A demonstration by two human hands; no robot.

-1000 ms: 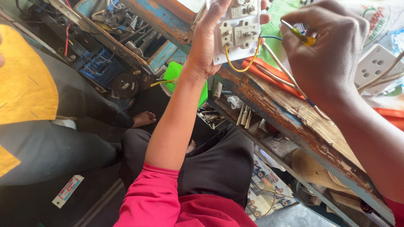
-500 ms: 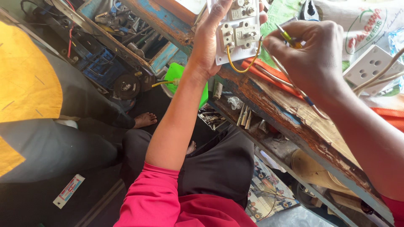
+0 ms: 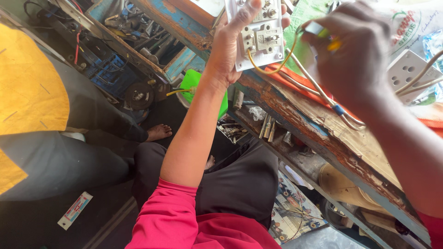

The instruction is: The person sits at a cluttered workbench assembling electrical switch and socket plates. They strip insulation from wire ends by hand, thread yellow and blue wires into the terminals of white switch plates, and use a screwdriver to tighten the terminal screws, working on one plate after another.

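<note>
Head view: the left hand [image 3: 230, 50] holds a white switch plate [image 3: 259, 34] raised above the worn wooden workbench [image 3: 323, 138], fingers closed around its left edge with the thumb pressed over the top. The plate's back faces the camera, exposing its metal screw terminals, and its long axis runs near vertical in the frame, tilted slightly to the right at the bottom. A yellow wire [image 3: 270, 69] loops from the lower terminals toward the right. The right hand [image 3: 357, 55] is closed on a small yellow-handled tool [image 3: 325, 39], apparently a screwdriver, held just beside the plate's right edge; its tip is blurred and cannot be resolved. The step in hand appears to be work at a terminal. The next move calls for a steady plate and the tip aligned with a screw head. A white socket plate [image 3: 408, 74] lies face up on the bench, well apart.
</note>
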